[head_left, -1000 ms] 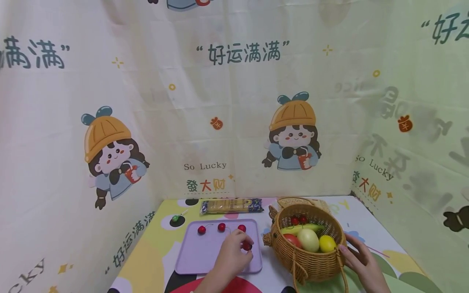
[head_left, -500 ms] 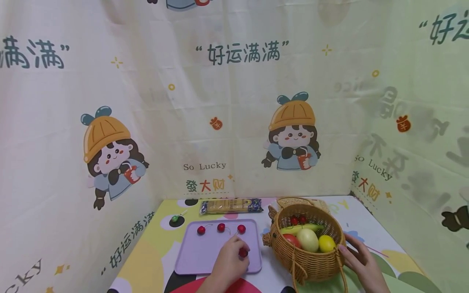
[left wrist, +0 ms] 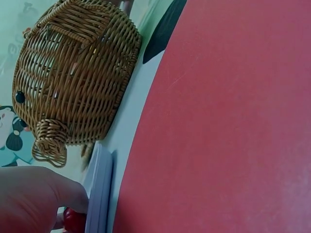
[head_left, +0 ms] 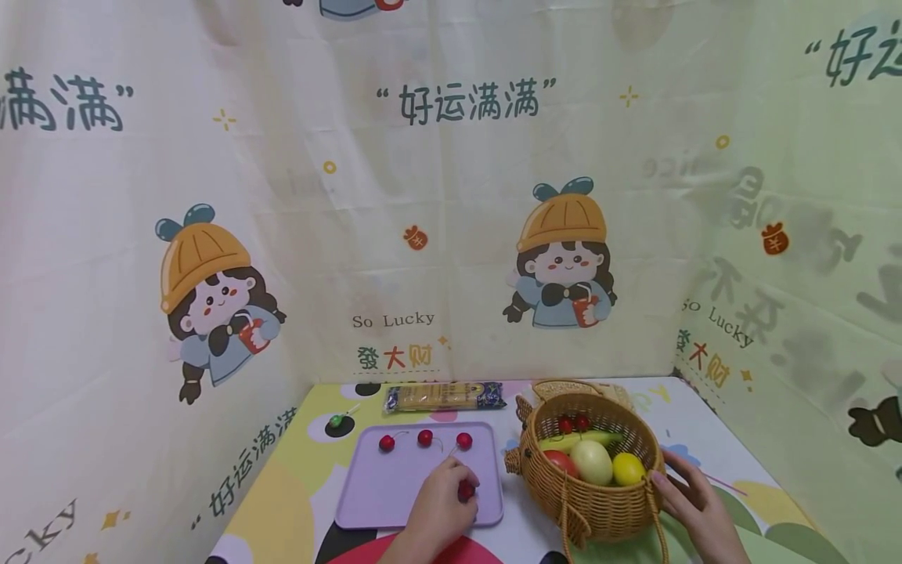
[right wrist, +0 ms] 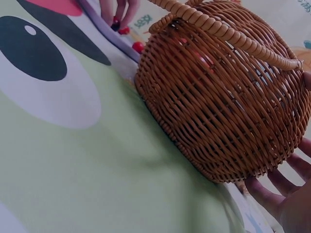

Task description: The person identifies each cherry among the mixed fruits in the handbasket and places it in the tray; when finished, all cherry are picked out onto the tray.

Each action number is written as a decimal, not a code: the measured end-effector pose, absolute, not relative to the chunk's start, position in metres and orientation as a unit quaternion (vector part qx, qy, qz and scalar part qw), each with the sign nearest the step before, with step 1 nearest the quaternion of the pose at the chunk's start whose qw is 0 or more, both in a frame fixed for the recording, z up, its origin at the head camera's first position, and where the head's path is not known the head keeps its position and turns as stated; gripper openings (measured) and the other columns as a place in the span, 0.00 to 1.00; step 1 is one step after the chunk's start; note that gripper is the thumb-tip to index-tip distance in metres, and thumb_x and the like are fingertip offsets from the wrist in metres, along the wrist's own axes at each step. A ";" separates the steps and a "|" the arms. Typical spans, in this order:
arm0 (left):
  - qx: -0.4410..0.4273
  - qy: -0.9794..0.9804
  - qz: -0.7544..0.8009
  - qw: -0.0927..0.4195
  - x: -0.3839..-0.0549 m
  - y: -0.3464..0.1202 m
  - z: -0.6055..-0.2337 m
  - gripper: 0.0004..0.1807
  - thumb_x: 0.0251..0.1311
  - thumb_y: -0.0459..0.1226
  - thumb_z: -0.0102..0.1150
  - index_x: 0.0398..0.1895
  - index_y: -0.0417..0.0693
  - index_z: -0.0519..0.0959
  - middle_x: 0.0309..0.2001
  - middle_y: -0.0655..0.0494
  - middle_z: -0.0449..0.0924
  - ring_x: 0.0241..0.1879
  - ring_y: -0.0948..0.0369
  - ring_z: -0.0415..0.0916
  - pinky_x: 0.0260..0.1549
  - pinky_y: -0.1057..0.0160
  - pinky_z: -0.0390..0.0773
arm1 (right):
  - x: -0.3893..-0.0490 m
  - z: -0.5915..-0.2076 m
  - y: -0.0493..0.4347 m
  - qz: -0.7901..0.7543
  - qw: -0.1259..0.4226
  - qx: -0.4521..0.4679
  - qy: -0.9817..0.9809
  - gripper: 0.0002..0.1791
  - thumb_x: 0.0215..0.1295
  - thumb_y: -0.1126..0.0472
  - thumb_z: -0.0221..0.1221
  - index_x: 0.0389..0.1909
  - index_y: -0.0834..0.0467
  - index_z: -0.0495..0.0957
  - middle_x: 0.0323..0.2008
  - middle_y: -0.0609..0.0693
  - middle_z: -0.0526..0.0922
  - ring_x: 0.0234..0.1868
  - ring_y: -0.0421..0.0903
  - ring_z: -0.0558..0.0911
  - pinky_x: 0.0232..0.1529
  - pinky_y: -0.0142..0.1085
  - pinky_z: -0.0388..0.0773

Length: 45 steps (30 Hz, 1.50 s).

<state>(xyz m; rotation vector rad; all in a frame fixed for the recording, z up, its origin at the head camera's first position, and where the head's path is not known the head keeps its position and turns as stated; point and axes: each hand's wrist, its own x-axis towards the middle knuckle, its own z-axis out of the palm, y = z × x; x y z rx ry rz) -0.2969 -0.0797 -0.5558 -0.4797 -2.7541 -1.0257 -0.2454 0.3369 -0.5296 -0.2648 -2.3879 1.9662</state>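
My left hand (head_left: 444,505) pinches a red cherry (head_left: 466,491) low over the right front part of a lilac tray (head_left: 377,497). In the left wrist view this cherry (left wrist: 75,221) shows between the fingers, right at the tray's edge. Three more stemmed cherries (head_left: 425,438) lie in a row along the tray's back. My right hand (head_left: 694,505) rests against the right side of a wicker basket (head_left: 606,513), thumb near the rim and handle base. The right wrist view has its fingers (right wrist: 282,182) spread along the woven wall.
Inside the basket lie two cherries (head_left: 567,424), a banana (head_left: 581,440), a red round fruit (head_left: 561,462), a pale round fruit (head_left: 592,462) and a lemon (head_left: 629,469). Behind the tray is a noodle packet (head_left: 445,396). A small green item (head_left: 336,421) lies at left.
My left hand has lowered slightly toward the tray and shifted a little left with the cherry, mostly in the first half second. My right hand and the basket have stayed put.
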 end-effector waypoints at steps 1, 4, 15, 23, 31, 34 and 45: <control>-0.158 -0.925 -0.336 0.083 -0.297 -0.079 -0.555 0.11 0.56 0.34 0.81 0.39 0.59 0.92 0.41 0.68 0.80 0.39 0.68 0.74 0.40 0.64 0.82 | -0.245 -0.530 0.337 0.633 0.018 -0.086 -0.769 0.50 0.86 0.39 0.54 0.91 0.61 0.43 0.88 0.72 0.48 0.47 0.08 0.65 0.55 0.33 0.88; -0.149 -0.934 -0.310 0.101 -0.296 -0.076 -0.549 0.10 0.56 0.38 0.82 0.38 0.62 0.91 0.46 0.65 0.85 0.46 0.64 0.79 0.47 0.56 0.86 | -0.245 -0.530 0.338 0.633 0.020 -0.085 -0.769 0.49 0.86 0.39 0.54 0.91 0.62 0.43 0.88 0.72 0.48 0.47 0.08 0.65 0.54 0.32 0.87; -0.164 -0.932 -0.275 0.169 -0.305 -0.050 -0.483 0.08 0.61 0.45 0.79 0.41 0.67 0.91 0.53 0.63 0.88 0.53 0.58 0.86 0.51 0.51 0.88 | -0.245 -0.532 0.344 0.628 0.028 -0.087 -0.772 0.49 0.87 0.40 0.53 0.91 0.62 0.43 0.88 0.71 0.49 0.66 0.33 0.77 0.54 0.32 0.87; -0.286 -0.904 -0.280 0.149 -0.317 -0.008 -0.432 0.11 0.66 0.41 0.75 0.50 0.63 0.91 0.58 0.65 0.87 0.63 0.60 0.83 0.59 0.54 0.86 | -0.243 -0.531 0.344 0.629 0.031 -0.091 -0.772 0.49 0.87 0.39 0.53 0.91 0.63 0.42 0.88 0.72 0.48 0.78 0.54 0.72 0.54 0.33 0.88; -0.330 -0.897 -0.286 0.071 -0.337 0.035 -0.420 0.12 0.70 0.41 0.72 0.54 0.60 0.91 0.62 0.64 0.86 0.63 0.60 0.84 0.57 0.61 0.86 | -0.240 -0.533 0.344 0.642 0.036 -0.090 -0.760 0.50 0.86 0.41 0.55 0.90 0.64 0.43 0.87 0.75 0.48 0.46 0.10 0.69 0.52 0.31 0.88; -0.324 -0.900 -0.288 0.050 -0.345 0.050 -0.423 0.13 0.70 0.41 0.73 0.56 0.60 0.90 0.57 0.66 0.87 0.57 0.65 0.83 0.53 0.64 0.85 | -0.239 -0.534 0.343 0.648 0.037 -0.091 -0.755 0.50 0.86 0.41 0.55 0.90 0.64 0.43 0.87 0.75 0.48 0.46 0.10 0.70 0.52 0.32 0.88; -0.345 -0.921 -0.176 0.025 -0.364 0.097 -0.426 0.17 0.67 0.43 0.72 0.59 0.60 0.90 0.56 0.69 0.89 0.50 0.72 0.81 0.49 0.70 0.82 | -0.239 -0.536 0.340 0.653 0.047 -0.093 -0.750 0.50 0.85 0.42 0.57 0.90 0.64 0.45 0.87 0.74 0.49 0.46 0.10 0.71 0.52 0.31 0.87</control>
